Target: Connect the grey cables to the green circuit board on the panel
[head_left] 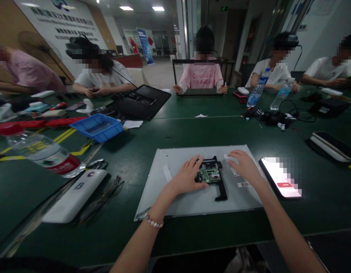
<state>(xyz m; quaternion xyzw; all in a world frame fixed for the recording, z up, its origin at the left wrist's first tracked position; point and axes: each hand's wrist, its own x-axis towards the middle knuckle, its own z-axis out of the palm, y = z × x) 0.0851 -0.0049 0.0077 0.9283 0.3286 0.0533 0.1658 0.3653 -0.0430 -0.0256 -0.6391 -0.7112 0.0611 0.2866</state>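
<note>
A grey metal display panel (192,201) lies flat on the green table in front of me. On its middle sits a small green circuit board (208,175) beside a black bracket (221,191). My left hand (189,175) rests on the left edge of the board, fingers stretched out and the thumb along its lower edge. My right hand (242,164) lies palm down on the panel just right of the board, fingers spread near a white label (242,184). A bead bracelet (154,222) is on my left wrist.
A lit phone (280,177) lies right of the panel. At left are a white power bank (75,195), a lying water bottle (41,151) and a blue tray (98,127). Several people sit around the table with an opened laptop (139,100), bottles (256,91) and cables (277,115).
</note>
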